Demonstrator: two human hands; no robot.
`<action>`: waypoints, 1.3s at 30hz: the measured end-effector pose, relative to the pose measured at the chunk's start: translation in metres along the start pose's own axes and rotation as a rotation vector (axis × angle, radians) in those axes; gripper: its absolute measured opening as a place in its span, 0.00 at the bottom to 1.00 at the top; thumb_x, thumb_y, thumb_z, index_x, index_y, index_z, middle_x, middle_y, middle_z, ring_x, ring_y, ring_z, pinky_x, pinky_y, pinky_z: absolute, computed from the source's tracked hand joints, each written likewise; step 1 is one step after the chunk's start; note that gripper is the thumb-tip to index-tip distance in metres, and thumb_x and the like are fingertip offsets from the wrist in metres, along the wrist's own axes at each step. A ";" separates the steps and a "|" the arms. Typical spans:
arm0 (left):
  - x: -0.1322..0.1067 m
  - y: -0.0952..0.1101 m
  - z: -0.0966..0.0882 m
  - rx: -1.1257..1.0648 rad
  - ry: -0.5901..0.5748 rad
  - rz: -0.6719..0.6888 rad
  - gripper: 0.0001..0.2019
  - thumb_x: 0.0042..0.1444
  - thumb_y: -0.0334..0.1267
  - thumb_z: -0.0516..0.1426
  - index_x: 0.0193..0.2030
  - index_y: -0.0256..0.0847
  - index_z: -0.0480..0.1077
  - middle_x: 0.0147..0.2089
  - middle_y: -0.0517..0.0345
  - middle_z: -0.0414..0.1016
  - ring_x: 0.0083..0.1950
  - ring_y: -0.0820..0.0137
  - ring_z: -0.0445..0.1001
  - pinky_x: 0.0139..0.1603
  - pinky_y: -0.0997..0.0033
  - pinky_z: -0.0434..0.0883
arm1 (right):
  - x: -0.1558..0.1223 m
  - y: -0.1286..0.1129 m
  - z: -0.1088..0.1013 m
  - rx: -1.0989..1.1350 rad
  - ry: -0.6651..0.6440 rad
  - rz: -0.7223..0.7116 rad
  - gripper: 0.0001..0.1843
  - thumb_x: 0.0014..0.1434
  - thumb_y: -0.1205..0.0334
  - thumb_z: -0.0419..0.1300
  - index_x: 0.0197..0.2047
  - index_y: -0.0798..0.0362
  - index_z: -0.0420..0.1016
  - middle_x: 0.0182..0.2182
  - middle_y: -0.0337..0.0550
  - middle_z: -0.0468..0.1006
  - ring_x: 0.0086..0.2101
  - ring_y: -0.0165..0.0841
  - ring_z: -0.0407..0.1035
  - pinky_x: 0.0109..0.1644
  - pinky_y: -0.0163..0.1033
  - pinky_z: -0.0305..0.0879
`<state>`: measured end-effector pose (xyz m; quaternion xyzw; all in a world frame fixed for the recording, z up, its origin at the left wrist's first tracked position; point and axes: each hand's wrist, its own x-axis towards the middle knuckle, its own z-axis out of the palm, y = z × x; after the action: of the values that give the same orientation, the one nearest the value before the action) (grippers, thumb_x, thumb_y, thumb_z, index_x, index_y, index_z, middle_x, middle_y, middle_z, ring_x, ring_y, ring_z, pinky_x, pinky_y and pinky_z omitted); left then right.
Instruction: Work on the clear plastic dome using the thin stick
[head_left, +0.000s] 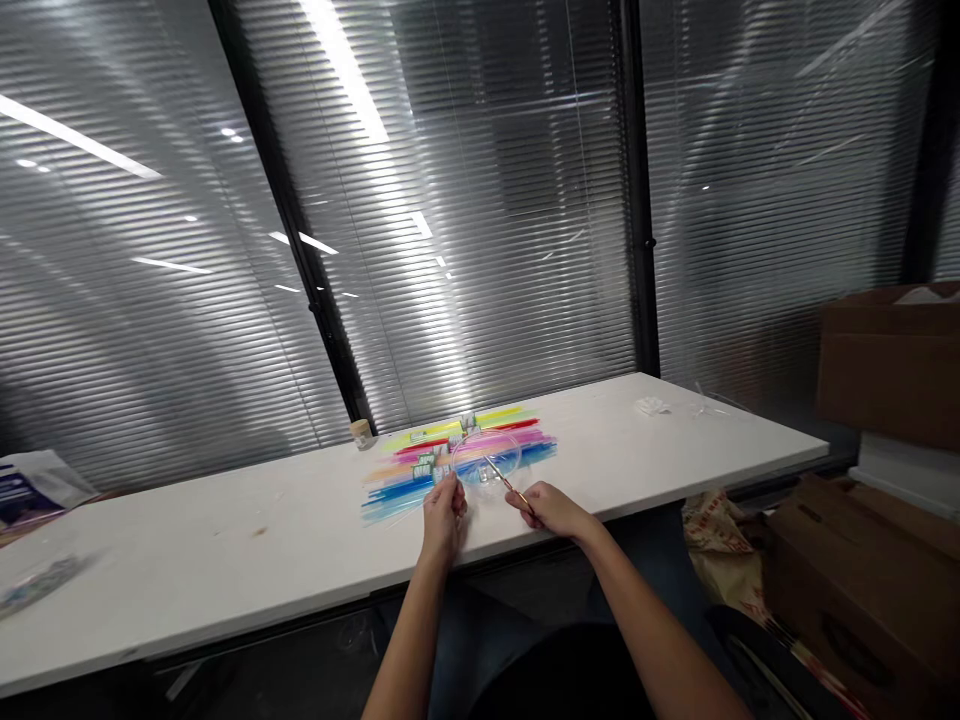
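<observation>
On a long white table (pixel 225 560) lies a fan of coloured strips (pixel 465 450), yellow, red, pink, orange and blue, in clear packets with small labels. A thin clear loop (pixel 486 455) rests above them. My left hand (pixel 442 515) is closed, pinching the near edge of that loop by the blue strips. My right hand (pixel 547 505) is closed on a thin reddish stick (pixel 506 480) that points up and left towards the loop.
A small tan cup (pixel 361 432) stands behind the strips by the window blinds. A clear wrapper (pixel 652 405) lies at the far right of the table. Cardboard boxes (pixel 885 480) are stacked at right. A bag (pixel 34 485) and a beaded item (pixel 34 585) sit at left.
</observation>
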<state>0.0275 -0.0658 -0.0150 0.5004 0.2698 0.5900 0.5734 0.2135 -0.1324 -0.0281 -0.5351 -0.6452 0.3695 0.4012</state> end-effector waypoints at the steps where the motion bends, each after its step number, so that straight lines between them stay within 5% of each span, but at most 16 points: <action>1: 0.000 0.000 0.000 0.000 -0.003 -0.002 0.23 0.45 0.54 0.64 0.19 0.38 0.61 0.17 0.67 0.54 0.19 0.80 0.51 0.20 0.78 0.51 | 0.000 0.000 0.000 0.001 -0.003 0.000 0.35 0.57 0.33 0.52 0.15 0.54 0.63 0.11 0.35 0.59 0.16 0.25 0.52 0.24 0.35 0.49; 39: 0.002 0.001 -0.002 -0.037 0.108 0.040 0.24 0.40 0.51 0.66 0.18 0.40 0.56 0.17 0.69 0.50 0.18 0.81 0.50 0.18 0.78 0.52 | 0.000 -0.002 -0.001 0.056 -0.040 -0.002 0.30 0.60 0.41 0.54 0.16 0.54 0.64 0.12 0.33 0.57 0.16 0.25 0.49 0.23 0.34 0.47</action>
<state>0.0260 -0.0639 -0.0147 0.4622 0.2793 0.6324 0.5554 0.2133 -0.1331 -0.0262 -0.5154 -0.6429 0.3978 0.4035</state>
